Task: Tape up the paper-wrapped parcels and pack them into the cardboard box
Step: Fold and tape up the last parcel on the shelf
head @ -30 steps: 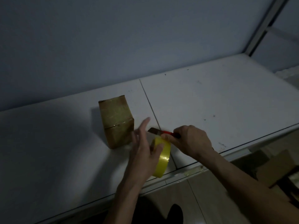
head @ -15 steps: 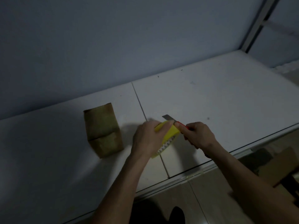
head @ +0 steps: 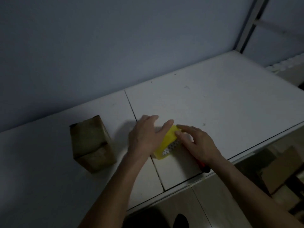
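Centre frame, both hands meet on the yellow roll of tape (head: 166,142) lying on the white table (head: 230,104): left hand (head: 144,135) rests flat on it, fingers straight; right hand (head: 197,143) touches its edge with extended fingers while a red-handled cutter (head: 204,167) pokes out beneath the wrist. The brown paper-wrapped parcel (head: 92,143) stands lower left, apart.

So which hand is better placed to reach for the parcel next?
Left. The left hand is on the side of the tape roll nearer the parcel; the right hand is beyond the roll, with a red knife under it.
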